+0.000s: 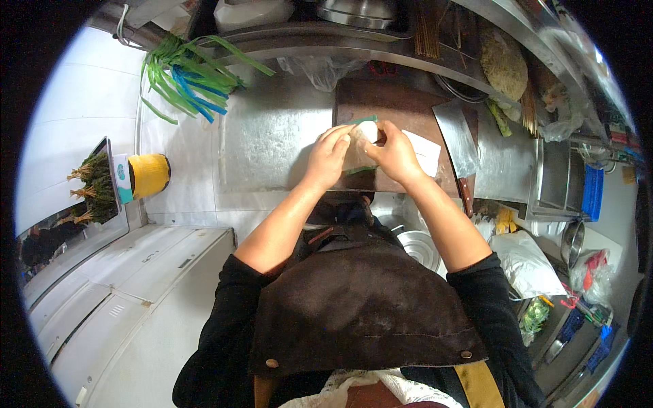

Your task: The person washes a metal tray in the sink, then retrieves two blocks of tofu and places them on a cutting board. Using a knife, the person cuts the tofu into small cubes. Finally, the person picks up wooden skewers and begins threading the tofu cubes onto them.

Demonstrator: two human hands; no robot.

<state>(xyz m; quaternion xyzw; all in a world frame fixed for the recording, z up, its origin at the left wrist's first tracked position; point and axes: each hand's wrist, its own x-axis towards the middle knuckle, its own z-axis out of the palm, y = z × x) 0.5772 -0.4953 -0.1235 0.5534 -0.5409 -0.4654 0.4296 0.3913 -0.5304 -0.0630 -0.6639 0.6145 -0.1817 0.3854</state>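
Over a brown cutting board [408,102], my two hands come together at a clear plastic bag [357,153] with green edges. My left hand [330,154] lies on the bag's left side, its fingers stretched towards the top. A round white piece [368,131] shows at the bag's upper part, and my right hand [395,151] has its thumb and fingers around its right side. What the piece is, I cannot tell. Just right of my right hand lies a white card or paper [423,152]. A cleaver [457,137] with a wooden handle rests on the board's right side.
Green and blue plastic strips [191,76] hang at the back left. A metal shelf edge [326,51] runs across the back, with wooden skewers [427,30] on it. At the right stand a blue basket [593,194] and a white plastic bag [528,265].
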